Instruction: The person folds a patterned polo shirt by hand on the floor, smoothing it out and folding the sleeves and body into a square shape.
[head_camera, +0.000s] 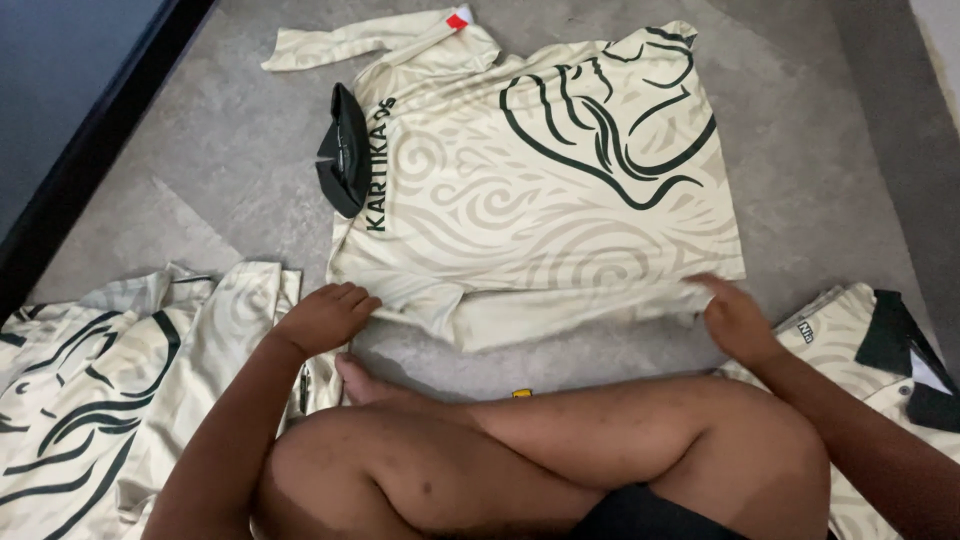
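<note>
I am pressing both hands, left and right, fingers flat, on the shirt hem. More shirts are lying beside my knees; a red tag is showing at the collar.

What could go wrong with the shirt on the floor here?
The left hand and right hand press only the shirt near its front edge, so the far sleeve might bunch up. The knees sit close and could rumple that edge. The shirt pile beside it might get mixed in.

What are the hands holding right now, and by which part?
Both hands are on the cream shirt at its near edge: left hand at the near-left corner, right hand at the near-right corner. Whether they pinch or just press cannot be told.
</note>
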